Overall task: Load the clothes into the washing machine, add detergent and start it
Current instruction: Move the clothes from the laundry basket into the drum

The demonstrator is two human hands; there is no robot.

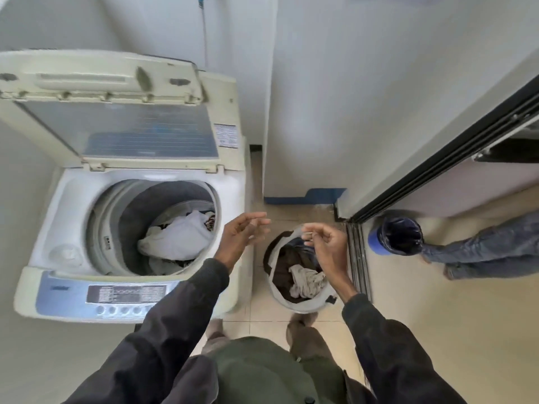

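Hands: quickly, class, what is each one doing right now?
Left hand: open, empty.
Right hand: fingers loosely curled, empty, above the basket.

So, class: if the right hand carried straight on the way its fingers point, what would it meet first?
Probably the left hand: the right hand points leftward over the laundry basket toward it, though their relative depth is unclear.

Your single wide-angle view looks from your head, forward and steeply down. It sits close above the cream top-loading washing machine (73, 199) at left and the round grey laundry basket (303, 308) beside it.
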